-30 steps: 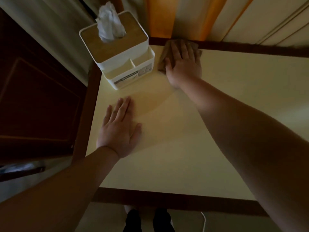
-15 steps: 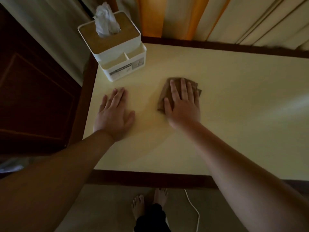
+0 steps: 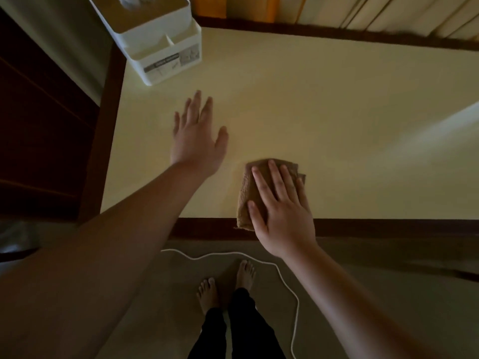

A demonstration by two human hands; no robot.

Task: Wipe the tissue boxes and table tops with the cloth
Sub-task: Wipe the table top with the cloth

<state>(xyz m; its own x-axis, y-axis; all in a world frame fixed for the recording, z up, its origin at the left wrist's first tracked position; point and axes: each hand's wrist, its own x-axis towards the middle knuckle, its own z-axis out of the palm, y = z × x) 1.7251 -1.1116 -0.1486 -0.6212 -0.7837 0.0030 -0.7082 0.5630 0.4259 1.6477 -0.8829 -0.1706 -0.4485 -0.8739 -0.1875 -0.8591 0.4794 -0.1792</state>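
A folded brown cloth lies at the near edge of the cream table top, partly over its dark wooden rim. My right hand presses flat on the cloth, fingers spread, palm past the table's edge. My left hand is open with fingers apart, just above or on the table, left of the cloth. A white tissue box with a wooden lid and front compartments stands at the far left corner, its top cut off by the frame.
A white cable curls on the floor by my bare feet. Dark wooden furniture stands left of the table. Curtains hang behind the table's far edge.
My right hand has dragged the cloth from the far edge toward me to the near edge. My left hand has stayed on the left of the table, fingers now lifted and blurred.
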